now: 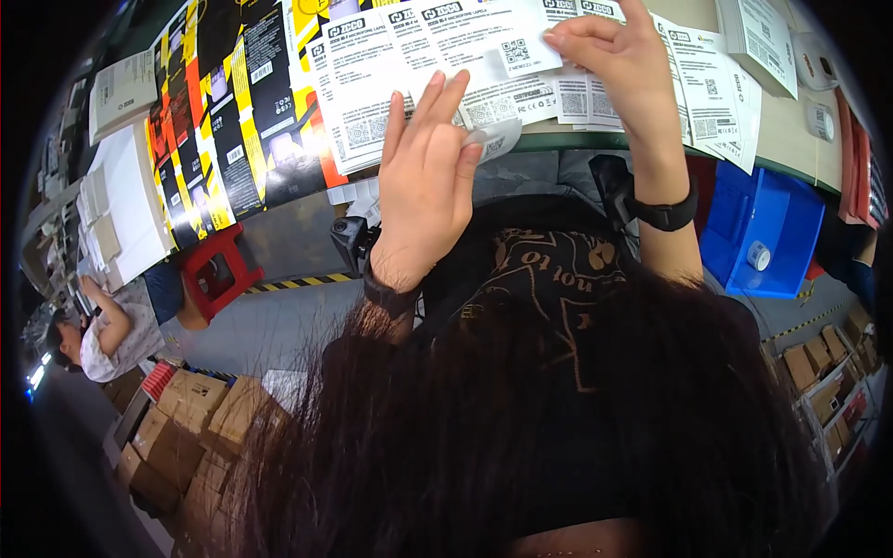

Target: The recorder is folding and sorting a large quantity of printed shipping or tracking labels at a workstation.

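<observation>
My left hand (426,181) lies over a spread of white printed leaflets (358,102), fingers stretched out and apart. Beside its thumb a small curled white label (498,139) hangs at the table edge; whether the thumb touches it I cannot tell. My right hand (625,70) is closed in a pinch on the right edge of a white leaflet (474,33) with black print and a square code. That leaflet overlaps the others. More leaflets (712,84) fan out to the right of my right wrist.
Black, yellow and orange printed card sheets (265,102) cover the table's left. A leaflet stack (761,42) and a small white roll (820,121) are at the right. Below hangs a blue bin (763,228); a red stool (219,270) stands left, near cardboard boxes (191,400) and another person (116,330).
</observation>
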Motion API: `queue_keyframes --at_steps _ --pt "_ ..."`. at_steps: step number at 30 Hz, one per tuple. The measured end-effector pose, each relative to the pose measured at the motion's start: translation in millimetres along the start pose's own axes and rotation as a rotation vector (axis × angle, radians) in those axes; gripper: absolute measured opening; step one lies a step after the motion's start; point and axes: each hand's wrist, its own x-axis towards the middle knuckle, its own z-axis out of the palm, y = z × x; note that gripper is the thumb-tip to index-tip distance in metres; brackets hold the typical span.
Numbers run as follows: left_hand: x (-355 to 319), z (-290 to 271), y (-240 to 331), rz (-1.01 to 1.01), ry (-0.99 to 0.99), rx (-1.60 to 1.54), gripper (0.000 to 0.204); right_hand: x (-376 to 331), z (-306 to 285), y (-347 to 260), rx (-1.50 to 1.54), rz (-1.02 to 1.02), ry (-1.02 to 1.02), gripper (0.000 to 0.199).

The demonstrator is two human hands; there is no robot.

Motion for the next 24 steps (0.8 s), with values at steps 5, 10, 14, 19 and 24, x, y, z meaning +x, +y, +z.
queue_keyframes --at_steps 5,10,14,19,24 --pt "-5.7 -0.1 -8.7 -0.014 -0.176 0.104 0.010 -2.7 -1.9 -1.4 -0.475 0.353 0.322 0.061" --pt "-4.6 -1.1 -9.3 -0.001 -0.192 0.130 0.012 5.6 14.4 1.2 -0.396 0.174 0.144 0.059" --pt "-3.2 0.0 -10.0 -0.001 -0.195 0.140 0.012 2.5 5.6 2.1 -0.597 0.371 0.286 0.058" --pt "-4.1 0.1 -9.1 0.000 -0.185 0.134 0.013 -2.3 -0.9 4.7 -0.466 0.325 0.274 0.057" --pt "-5.0 0.8 -9.7 0.003 -0.183 0.140 0.013 11.9 38.3 -11.6 -0.892 0.522 0.364 0.059"
